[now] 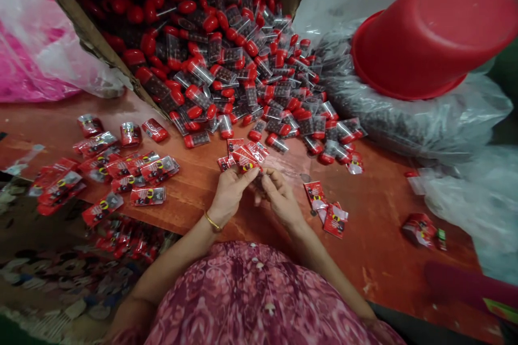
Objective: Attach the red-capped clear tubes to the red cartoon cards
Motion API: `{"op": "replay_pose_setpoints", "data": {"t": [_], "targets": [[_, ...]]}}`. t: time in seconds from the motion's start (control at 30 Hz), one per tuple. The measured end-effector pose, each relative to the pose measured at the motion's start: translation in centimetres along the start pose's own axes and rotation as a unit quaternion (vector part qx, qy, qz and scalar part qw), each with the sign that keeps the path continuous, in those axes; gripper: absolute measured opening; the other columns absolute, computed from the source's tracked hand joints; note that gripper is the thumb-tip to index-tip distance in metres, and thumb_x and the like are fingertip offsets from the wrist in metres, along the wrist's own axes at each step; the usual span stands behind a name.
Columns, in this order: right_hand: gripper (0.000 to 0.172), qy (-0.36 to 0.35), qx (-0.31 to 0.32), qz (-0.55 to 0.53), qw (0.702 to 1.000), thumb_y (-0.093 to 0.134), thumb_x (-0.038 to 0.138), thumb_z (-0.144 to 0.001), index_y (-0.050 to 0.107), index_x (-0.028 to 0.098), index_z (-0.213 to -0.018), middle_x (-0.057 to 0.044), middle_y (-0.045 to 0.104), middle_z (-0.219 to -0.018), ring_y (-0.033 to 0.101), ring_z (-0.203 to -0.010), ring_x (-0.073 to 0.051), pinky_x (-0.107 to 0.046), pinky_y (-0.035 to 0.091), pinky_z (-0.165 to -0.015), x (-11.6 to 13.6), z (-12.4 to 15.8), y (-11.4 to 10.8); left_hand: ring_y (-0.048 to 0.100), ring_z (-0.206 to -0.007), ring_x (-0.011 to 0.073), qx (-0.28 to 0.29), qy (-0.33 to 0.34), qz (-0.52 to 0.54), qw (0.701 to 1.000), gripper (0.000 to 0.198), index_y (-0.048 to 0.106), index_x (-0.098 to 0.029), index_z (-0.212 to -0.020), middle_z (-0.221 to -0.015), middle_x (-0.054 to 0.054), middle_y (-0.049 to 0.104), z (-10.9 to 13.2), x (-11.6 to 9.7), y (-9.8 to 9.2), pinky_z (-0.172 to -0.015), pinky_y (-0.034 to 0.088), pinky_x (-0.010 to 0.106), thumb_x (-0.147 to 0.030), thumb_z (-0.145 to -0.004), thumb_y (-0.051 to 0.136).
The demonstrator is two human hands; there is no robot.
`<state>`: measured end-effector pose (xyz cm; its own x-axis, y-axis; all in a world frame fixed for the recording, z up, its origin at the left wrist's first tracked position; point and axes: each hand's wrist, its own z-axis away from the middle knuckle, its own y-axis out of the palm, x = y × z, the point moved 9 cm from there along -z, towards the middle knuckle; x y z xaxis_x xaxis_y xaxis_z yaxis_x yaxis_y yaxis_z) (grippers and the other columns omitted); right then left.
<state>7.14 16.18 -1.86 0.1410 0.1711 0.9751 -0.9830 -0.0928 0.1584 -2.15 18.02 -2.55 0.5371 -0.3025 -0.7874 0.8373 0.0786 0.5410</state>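
My left hand (230,192) and my right hand (282,198) meet at the middle of the red table. Between their fingertips is a small red printed packet (247,166), pinched by my left hand. The fingers of my right hand are pressed together at its right end; what they grip there is too small to tell. Just beyond lie flat red printed cards (259,151). A large heap of clear containers with red caps (251,91) spills toward my hands. Left of my hands are several red wrapped packets (148,195).
An open cardboard box (60,2) stands behind the heap. An upturned red tub (421,38) rests on a clear plastic bag (376,113) at the right. More red cards (335,220) lie right of my hands. Red packets (125,237) hang below the table's left edge.
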Motion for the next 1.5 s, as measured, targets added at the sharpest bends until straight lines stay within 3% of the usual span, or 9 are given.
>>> {"op": "replay_pose_setpoints", "data": {"t": [0.3,0.47,0.77,0.9,1.03,1.17,1.27,1.37,1.5], "targets": [[0.036,-0.017,-0.006,0.019,1.0,0.064,0.054,-0.072,0.051,0.021,-0.081,0.004,0.063,-0.057,0.055,-0.041,-0.01,-0.023,0.044,-0.047,-0.3,-0.4,-0.4,0.053,-0.049,0.0078,-0.056,-0.039,0.042,0.997,0.037,0.064,-0.012,-0.064,-0.058,0.0,0.063,0.4,0.9,-1.4,-0.049,0.043,0.021,-0.042,-0.051,0.081],[0.035,0.005,0.023,-0.005,1.0,0.065,0.052,-0.071,0.052,0.02,-0.079,0.003,0.065,-0.059,0.052,-0.036,-0.008,-0.02,0.04,-0.039,-0.8,-0.1,0.2,0.056,-0.056,0.0091,-0.042,-0.044,0.054,0.997,0.032,0.065,-0.013,-0.063,-0.061,0.0,0.064,0.8,-0.2,-1.5,-0.057,0.046,0.022,-0.034,-0.049,0.084],[0.042,0.054,-0.017,-0.08,0.995,0.066,0.058,-0.066,0.047,0.02,-0.068,0.006,0.058,-0.047,0.046,-0.03,-0.006,-0.017,0.035,-0.032,-1.0,0.4,0.8,0.04,-0.035,0.0049,0.026,-0.066,-0.018,0.997,0.039,0.057,-0.014,-0.055,-0.042,-0.006,0.043,1.8,2.0,0.1,-0.036,0.029,0.02,-0.049,-0.063,0.072],[0.044,0.082,-0.002,-0.05,0.995,0.073,0.055,-0.057,0.046,0.02,-0.058,0.007,0.052,-0.04,0.041,-0.03,-0.006,-0.017,0.032,-0.031,-1.7,-0.9,1.3,0.05,-0.043,0.0088,0.022,-0.062,0.019,0.998,0.04,0.057,-0.014,-0.052,-0.046,-0.002,0.053,1.8,1.4,-0.4,-0.047,0.043,0.023,-0.048,-0.062,0.073],[0.044,0.01,-0.025,0.014,1.0,0.075,0.05,-0.057,0.044,0.019,-0.049,0.006,0.05,-0.044,0.041,-0.039,-0.006,-0.019,0.035,-0.04,-1.4,-2.9,2.1,0.061,-0.059,0.0136,-0.068,-0.057,0.063,0.994,0.035,0.062,-0.014,-0.057,-0.056,0.001,0.064,1.1,0.4,-3.1,-0.064,0.05,0.026,-0.042,-0.05,0.082],[0.047,-0.008,0.0,0.102,0.995,0.071,0.054,-0.06,0.043,0.019,-0.047,0.003,0.056,-0.054,0.045,-0.048,-0.008,-0.021,0.035,-0.046,-2.2,-4.4,3.5,0.068,-0.075,0.0191,-0.08,-0.085,0.076,0.99,0.034,0.067,-0.015,-0.068,-0.069,0.004,0.071,1.0,0.6,-4.6,-0.075,0.052,0.032,-0.044,-0.055,0.079],[0.051,-0.019,0.012,0.227,0.974,0.07,0.06,-0.059,0.041,0.02,-0.046,0.004,0.049,-0.046,0.038,-0.043,-0.007,-0.021,0.029,-0.043,-1.9,-4.8,3.6,0.069,-0.072,0.0181,-0.073,-0.147,0.079,0.983,0.027,0.067,-0.016,-0.07,-0.069,0.004,0.072,1.6,1.4,-5.3,-0.073,0.053,0.031,-0.041,-0.062,0.076],[0.044,-0.127,-0.025,0.363,0.923,0.065,0.059,-0.067,0.051,0.019,-0.055,0.002,0.052,-0.05,0.042,-0.047,-0.01,-0.023,0.031,-0.047,1.2,-4.8,1.9,0.069,-0.064,0.0162,-0.11,-0.186,0.084,0.973,0.022,0.066,-0.016,-0.072,-0.064,0.003,0.071,2.2,0.8,-7.3,-0.065,0.054,0.028,-0.038,-0.073,0.067],[0.032,-0.201,-0.19,0.52,0.808,0.053,0.047,-0.084,0.063,0.016,-0.084,-0.009,0.066,-0.08,0.056,-0.075,-0.02,-0.031,0.041,-0.07,4.7,-5.4,-4.1,0.063,-0.049,0.0088,-0.274,-0.062,0.136,0.95,0.027,0.06,-0.018,-0.068,-0.047,-0.005,0.062,1.9,-4.4,-13.0,-0.059,0.052,0.02,-0.033,-0.088,0.05]]}}
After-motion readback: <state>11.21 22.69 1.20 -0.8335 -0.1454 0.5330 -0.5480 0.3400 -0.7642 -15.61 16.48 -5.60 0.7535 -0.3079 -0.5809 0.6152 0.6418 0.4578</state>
